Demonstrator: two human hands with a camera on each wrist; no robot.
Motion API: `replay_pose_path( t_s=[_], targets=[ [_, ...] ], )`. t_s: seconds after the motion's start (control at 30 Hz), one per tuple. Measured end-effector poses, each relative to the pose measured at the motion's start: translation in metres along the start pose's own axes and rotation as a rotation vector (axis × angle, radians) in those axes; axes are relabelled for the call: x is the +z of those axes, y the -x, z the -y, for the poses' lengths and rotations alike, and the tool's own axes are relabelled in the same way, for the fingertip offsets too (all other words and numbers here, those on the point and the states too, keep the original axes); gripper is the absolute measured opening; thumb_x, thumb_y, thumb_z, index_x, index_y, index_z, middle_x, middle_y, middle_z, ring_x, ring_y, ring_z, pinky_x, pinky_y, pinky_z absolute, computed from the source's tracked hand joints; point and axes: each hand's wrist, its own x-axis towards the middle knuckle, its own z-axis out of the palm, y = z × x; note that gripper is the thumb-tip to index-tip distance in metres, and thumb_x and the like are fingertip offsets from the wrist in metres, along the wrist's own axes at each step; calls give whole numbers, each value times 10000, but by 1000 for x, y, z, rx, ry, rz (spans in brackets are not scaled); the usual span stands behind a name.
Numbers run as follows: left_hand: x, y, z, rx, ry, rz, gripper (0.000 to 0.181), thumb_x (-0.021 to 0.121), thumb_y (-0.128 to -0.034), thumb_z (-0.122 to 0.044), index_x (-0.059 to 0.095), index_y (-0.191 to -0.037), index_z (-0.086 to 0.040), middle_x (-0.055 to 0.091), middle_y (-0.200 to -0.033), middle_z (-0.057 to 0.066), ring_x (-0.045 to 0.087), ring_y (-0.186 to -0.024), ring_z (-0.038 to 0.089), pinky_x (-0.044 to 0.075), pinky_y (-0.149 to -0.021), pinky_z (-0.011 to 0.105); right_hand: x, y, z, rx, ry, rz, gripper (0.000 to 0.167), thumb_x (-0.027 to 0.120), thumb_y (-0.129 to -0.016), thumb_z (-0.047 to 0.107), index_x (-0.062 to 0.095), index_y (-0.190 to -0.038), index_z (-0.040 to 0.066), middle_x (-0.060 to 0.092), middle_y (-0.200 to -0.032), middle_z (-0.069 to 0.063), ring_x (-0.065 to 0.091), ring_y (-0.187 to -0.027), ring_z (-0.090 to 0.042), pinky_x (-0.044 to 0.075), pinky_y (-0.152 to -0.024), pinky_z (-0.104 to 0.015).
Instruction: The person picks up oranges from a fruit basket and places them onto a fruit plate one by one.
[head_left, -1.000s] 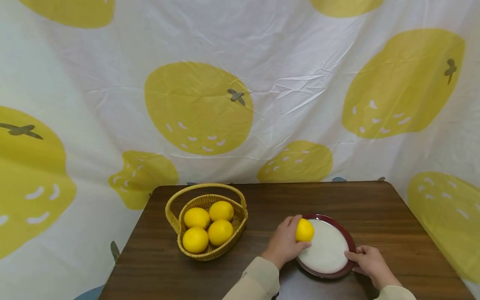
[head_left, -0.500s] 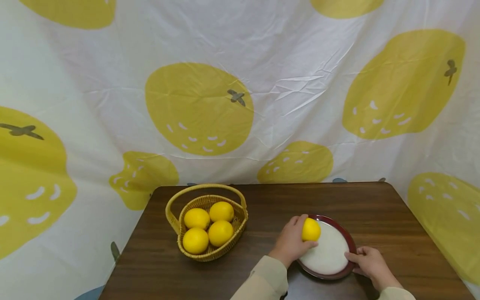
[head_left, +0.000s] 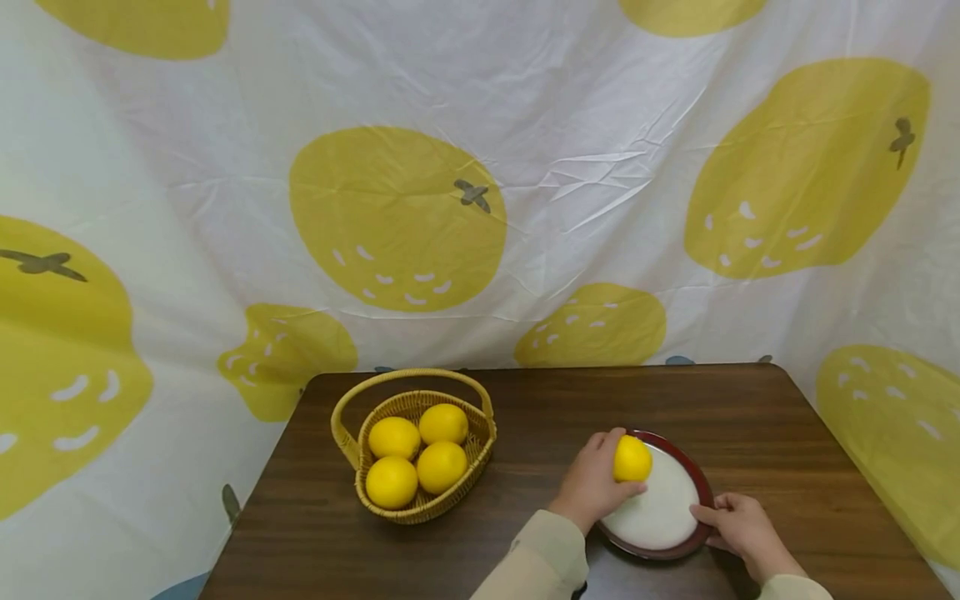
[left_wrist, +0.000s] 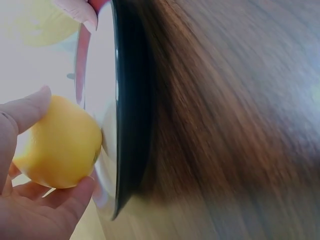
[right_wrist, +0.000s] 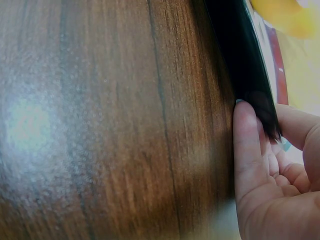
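Observation:
My left hand point(head_left: 596, 482) grips a yellow lemon point(head_left: 633, 459) over the left part of a round plate point(head_left: 663, 508) with a white middle and a dark red rim. In the left wrist view, thumb and fingers curl round the lemon point(left_wrist: 62, 145), whose side is at or close to the plate's surface point(left_wrist: 102, 75); whether it touches I cannot tell. On the plate's right edge, my right hand point(head_left: 742, 529) pinches the rim, thumb on top and fingers below. The right wrist view shows those fingers point(right_wrist: 247, 145) against the plate's dark underside point(right_wrist: 240, 55).
To the left stands a wicker basket point(head_left: 412, 515) with a raised handle, holding several yellow lemons point(head_left: 392, 482). Both basket and plate are on a dark wooden table point(head_left: 540, 400). Behind it hangs a white cloth point(head_left: 585, 200) printed with big yellow fruit.
My left hand has moved a little to the right with the lemon, further over the plate. The right hand keeps its place on the rim, and the basket has not moved.

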Motion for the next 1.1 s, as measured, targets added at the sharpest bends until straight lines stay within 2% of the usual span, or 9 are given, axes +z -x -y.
replay_pose_path(
  t_s=[0.2,0.37,0.53,0.8,0.9,1.1],
  targets=[
    [3,-3,-7,-24,9,25,802,844,-808,-428,437,-1492,-325,533,-1432,-38,582,-1156,148,519,-987,362,1,2,2,-15,4,-8,437,699,-939,147,465,-1142,-161,592,-922,-169,608,-749,-145,601,-695,-308],
    [3,-5,-12,-23,16,28,787,846,-807,-424,447,-1477,-326,538,-1430,-34,587,-1125,147,524,-980,356,1,3,4,-17,20,4,459,693,-950,153,439,-1164,-165,559,-963,-199,602,-769,-153,603,-708,-315],
    [6,-8,-15,-28,20,49,789,836,-813,-436,440,-1489,-340,524,-1451,-53,580,-1164,137,518,-1001,365,-1,3,3,-15,28,8,453,697,-953,169,453,-1141,-162,572,-945,-192,602,-767,-168,603,-714,-319],
    [14,-9,-21,-10,-30,73,770,820,-819,-461,436,-1479,-365,522,-1441,-84,577,-1183,137,513,-1018,355,-4,2,0,8,30,11,431,708,-948,187,454,-1099,-126,543,-920,-149,588,-789,-184,603,-720,-316],
    [16,-9,-24,-9,-26,79,769,818,-821,-460,429,-1479,-381,516,-1445,-91,581,-1186,144,521,-1006,364,-5,2,0,8,33,15,441,714,-945,197,453,-1096,-125,535,-918,-147,584,-795,-190,602,-722,-316],
    [16,-11,-28,-4,-22,77,774,825,-822,-437,423,-1481,-375,511,-1446,-94,581,-1185,116,518,-1008,346,-4,0,1,9,12,4,357,712,-943,184,517,-1042,-98,562,-902,-115,587,-780,-171,604,-720,-305]
  ],
)
